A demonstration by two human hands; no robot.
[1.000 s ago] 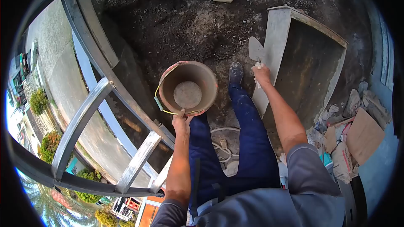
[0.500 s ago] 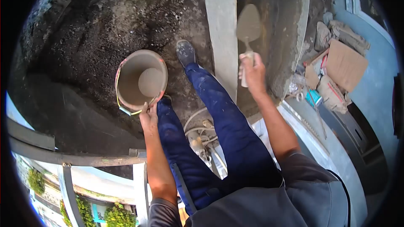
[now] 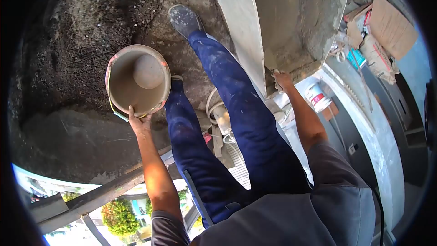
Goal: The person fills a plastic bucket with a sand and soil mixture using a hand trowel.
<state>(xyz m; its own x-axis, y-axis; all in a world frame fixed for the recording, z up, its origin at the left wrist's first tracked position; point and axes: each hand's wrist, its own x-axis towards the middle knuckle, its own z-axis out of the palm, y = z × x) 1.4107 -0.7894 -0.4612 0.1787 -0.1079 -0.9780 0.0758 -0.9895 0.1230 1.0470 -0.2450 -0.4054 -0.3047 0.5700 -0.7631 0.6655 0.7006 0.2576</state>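
My left hand [image 3: 140, 120] grips the near rim of a mortar-smeared bucket [image 3: 122, 75], fingers over the edge. The bucket is tipped so that its inside and round bottom face me; its wire handle hangs along the left side. On the right, my right hand [image 3: 283, 80] is closed around the handle of a trowel. The trowel's blade [image 3: 270, 60] points away from me, low against the inner side of a long grey trough-like recess [image 3: 296, 18]. Part of the blade blends into the grey surface there.
A pale board [image 3: 236, 13] edges the recess beside my leg. Dark soil and gravel [image 3: 109, 13] lie ahead on the left. At right are a cardboard sheet [image 3: 392, 27], a sack [image 3: 378, 54] and a white pail [image 3: 317, 96]. A metal rail [image 3: 104, 193] runs at lower left.
My right hand has brought the trowel down and toward me, to the near end of the recess. The bucket has shifted slightly left in view, still in my left hand. The view has turned.
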